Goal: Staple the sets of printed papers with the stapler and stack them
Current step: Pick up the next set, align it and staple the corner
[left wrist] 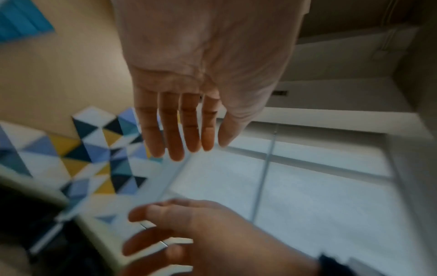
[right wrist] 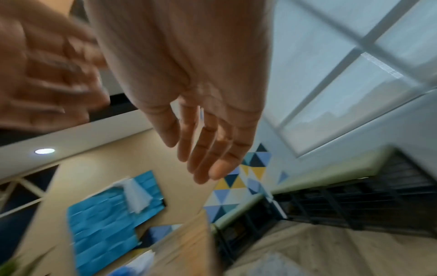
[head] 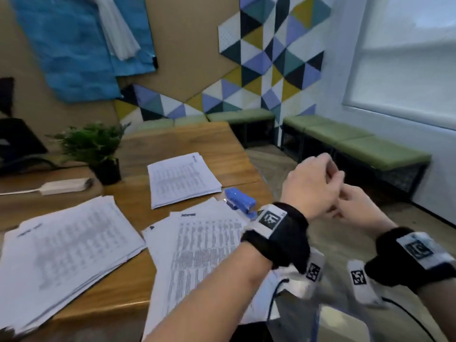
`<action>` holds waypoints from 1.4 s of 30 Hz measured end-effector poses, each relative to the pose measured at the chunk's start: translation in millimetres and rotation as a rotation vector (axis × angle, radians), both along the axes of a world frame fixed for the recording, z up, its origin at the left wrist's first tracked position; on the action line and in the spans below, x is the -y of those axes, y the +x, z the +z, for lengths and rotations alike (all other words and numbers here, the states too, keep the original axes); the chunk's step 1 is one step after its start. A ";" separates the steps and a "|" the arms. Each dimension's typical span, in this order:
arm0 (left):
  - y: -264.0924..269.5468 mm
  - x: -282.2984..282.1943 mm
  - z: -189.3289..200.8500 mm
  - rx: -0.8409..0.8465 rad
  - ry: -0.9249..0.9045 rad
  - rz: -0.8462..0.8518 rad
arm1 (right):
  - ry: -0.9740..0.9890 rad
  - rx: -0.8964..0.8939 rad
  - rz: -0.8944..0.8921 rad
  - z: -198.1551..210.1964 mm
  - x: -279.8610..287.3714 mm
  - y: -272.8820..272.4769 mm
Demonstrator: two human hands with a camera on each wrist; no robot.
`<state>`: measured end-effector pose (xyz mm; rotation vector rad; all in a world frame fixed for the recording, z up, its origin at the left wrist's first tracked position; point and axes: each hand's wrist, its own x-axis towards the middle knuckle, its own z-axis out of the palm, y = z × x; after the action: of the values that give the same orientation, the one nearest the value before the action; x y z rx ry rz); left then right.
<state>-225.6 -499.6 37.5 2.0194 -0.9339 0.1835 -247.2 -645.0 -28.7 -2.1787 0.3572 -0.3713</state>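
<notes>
Three sets of printed papers lie on the wooden table (head: 128, 201): a neat far stack (head: 183, 180), a fanned left pile (head: 66, 253) and a loose near pile (head: 202, 248). A blue stapler (head: 240, 202) rests between the far stack and the near pile. Both hands hover in the air past the table's right edge, close together. My left hand (head: 313, 186) holds nothing, and its fingers (left wrist: 179, 127) are straight in the left wrist view. My right hand (head: 355, 206) sits just beyond it, also empty, its fingers (right wrist: 203, 145) relaxed and slightly spread.
A potted plant (head: 98, 149) and a white adapter with a cord (head: 65, 186) stand at the table's back left, near a dark screen (head: 14, 141). Green benches (head: 357, 141) line the wall under the window. Cables trail from both wrist bands.
</notes>
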 end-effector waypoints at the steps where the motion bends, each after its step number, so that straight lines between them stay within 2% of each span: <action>1: 17.1 -27.0 0.6 0.014 0.045 0.057 | 0.022 -0.014 0.044 7.2 -18.7 10.3; 2: 33.7 -53.4 -0.8 0.016 0.108 0.110 | 0.000 -0.042 0.119 14.2 -41.3 21.2; 5: 79.4 -130.6 -13.6 -0.055 0.385 0.255 | -0.267 -0.205 0.258 16.5 -99.1 51.3; 7: 105.0 -178.5 -28.7 -0.146 0.578 0.342 | -0.423 -0.286 0.263 10.6 -119.9 67.5; 11: 138.5 -242.9 -61.5 -0.265 0.936 0.435 | -0.506 -0.391 0.217 11.3 -140.9 97.6; 14: 149.3 -263.3 -79.0 -0.308 1.039 0.406 | -0.570 -0.485 0.200 10.5 -145.0 118.8; 17: 157.4 -269.0 -85.2 -0.316 1.003 0.393 | -0.592 -0.580 0.198 4.0 -149.9 134.1; 20: 165.8 -264.8 -80.4 -0.399 0.986 0.354 | -0.648 -0.625 0.176 -0.7 -152.4 146.8; 24: 171.9 -256.8 -73.5 -0.530 0.948 0.279 | -0.634 -0.595 0.125 6.0 -147.3 160.8; 29: 174.0 -253.8 -74.7 -0.486 0.965 0.239 | -0.559 -0.527 0.016 4.2 -138.1 170.1; 34: 173.1 -268.9 -78.8 -0.463 0.680 0.189 | -0.589 -0.530 0.023 -8.9 -134.6 173.2; 37: 173.8 -288.0 -58.2 -0.406 0.502 0.191 | -0.547 -0.399 0.008 -5.7 -137.7 169.3; 39: 178.8 -303.7 -38.5 -0.348 0.434 0.187 | -0.378 -0.209 0.046 4.4 -145.5 159.4; 40: 181.7 -310.9 -28.4 -0.327 0.408 0.186 | -0.224 -0.125 0.105 11.2 -151.5 151.6; 42: 184.9 -322.6 -8.3 -0.306 0.347 0.146 | 0.174 -0.099 0.280 20.9 -164.9 134.5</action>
<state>-40.7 -177.0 29.3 2.3511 -0.6573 -0.2195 -112.8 -480.1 -7.8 -2.0442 0.1299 -0.0734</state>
